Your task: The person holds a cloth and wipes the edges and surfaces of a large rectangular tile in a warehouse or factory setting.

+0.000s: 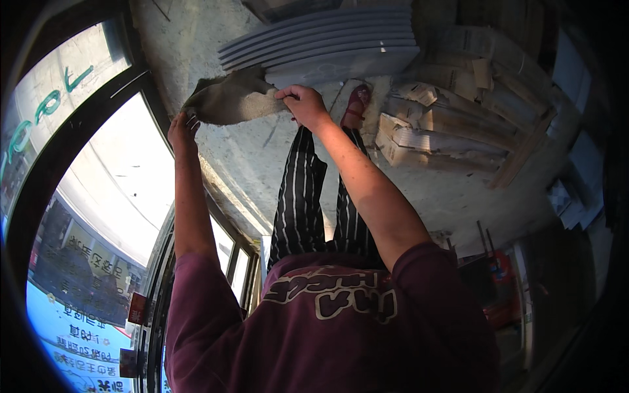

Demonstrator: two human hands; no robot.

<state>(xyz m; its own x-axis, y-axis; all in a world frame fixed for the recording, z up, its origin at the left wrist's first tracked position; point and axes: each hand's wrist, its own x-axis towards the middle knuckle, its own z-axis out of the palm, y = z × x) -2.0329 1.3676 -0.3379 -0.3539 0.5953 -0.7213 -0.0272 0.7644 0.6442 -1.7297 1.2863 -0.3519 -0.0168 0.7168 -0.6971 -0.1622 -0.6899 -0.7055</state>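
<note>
A greyish-brown cloth [236,100] hangs stretched between my two hands, over the floor in front of me. My left hand [184,128] grips its left end, close to the dark frame of the glass door. The right end is pinched between the thumb and fingers of my right hand [305,105]. Behind the cloth's upper edge leans a row of grey tiles or panels [339,56], partly hidden by it. The cloth looks worn and sags a little in its middle.
Glass doors [123,182] in dark frames, bearing writing, run along the left. Torn cardboard boxes [417,142] stand at the right, with a wooden strip [523,150] against them. My red shoe [357,100] rests on the dusty concrete floor [236,152].
</note>
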